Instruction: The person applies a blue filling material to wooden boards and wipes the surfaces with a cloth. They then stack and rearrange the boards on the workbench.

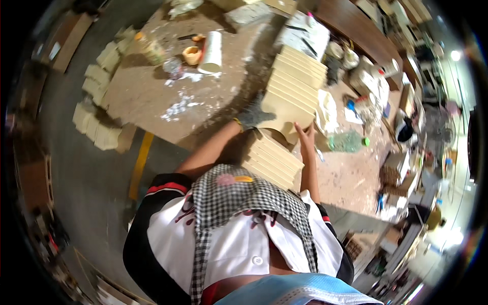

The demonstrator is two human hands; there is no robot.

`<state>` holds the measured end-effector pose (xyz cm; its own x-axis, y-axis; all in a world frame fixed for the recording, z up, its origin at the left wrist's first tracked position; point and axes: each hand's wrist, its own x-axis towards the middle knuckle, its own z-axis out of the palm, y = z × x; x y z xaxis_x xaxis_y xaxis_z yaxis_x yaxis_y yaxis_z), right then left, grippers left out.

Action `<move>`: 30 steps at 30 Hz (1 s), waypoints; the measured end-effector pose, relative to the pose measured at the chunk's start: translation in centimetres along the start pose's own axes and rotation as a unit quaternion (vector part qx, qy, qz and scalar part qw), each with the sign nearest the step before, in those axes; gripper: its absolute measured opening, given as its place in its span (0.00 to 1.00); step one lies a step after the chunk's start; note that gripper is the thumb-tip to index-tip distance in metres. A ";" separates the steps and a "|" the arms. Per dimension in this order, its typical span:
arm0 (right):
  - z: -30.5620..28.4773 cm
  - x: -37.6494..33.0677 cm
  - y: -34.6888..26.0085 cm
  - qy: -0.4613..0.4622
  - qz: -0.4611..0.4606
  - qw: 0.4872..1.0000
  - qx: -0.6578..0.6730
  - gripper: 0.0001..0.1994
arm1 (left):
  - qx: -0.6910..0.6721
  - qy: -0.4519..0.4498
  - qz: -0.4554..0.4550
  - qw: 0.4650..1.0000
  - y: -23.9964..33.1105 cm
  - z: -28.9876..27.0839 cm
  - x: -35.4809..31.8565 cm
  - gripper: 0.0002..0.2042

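A row of overlapping cream panels [297, 76] lies fanned on the table, with the nearest cream panel [285, 112] on top at its near end. My left hand [252, 113], in a grey glove, is closed on that panel's left edge, its thumb over the top face. At the near right corner my bare right hand [306, 136] pinches the same panel; part of its fingers is hidden underneath. A second fanned stack of cream panels [273, 158] sits against my apron, close below both hands.
The brown worktable [229, 91] bears white smears. At its far left stand a white tube [211, 53], an orange cup [191, 56] and a bottle [151, 48]. A green plastic bottle [345, 141] lies right of my right hand. More panels [96, 81] stand off the left edge.
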<state>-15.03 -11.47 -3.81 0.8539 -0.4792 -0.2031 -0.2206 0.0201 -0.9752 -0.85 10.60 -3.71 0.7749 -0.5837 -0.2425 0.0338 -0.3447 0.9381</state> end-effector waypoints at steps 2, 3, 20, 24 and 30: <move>-0.2 0.4 -0.9 -0.027 0.039 0.999 0.002 0.35 | -0.026 0.010 -0.065 0.998 -0.7 -0.8 1.0 0.63; -0.1 0.7 -1.8 -0.045 0.058 0.997 0.009 0.35 | 0.018 0.007 -0.049 0.999 -2.7 -0.9 2.3 0.60; 2.8 -0.3 -19.7 -0.146 -0.213 0.819 -0.513 0.52 | 0.336 -0.176 0.142 0.914 -5.1 -2.4 0.7 0.38; 3.2 0.1 -16.8 -0.104 -0.239 0.794 -0.549 0.51 | 0.078 -0.064 -0.096 0.990 2.1 -7.1 -1.4 0.45; 2.1 4.5 -16.6 -0.173 -0.215 0.853 -0.442 0.49 | 0.174 -0.083 0.061 0.979 4.8 -3.4 1.1 0.69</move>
<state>-6.56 -12.14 11.26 0.9999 0.0156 -0.0059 0.0098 -0.8362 -0.5483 2.35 10.81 1.40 0.6461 -0.7375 -0.1965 -0.2922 -0.4768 0.8290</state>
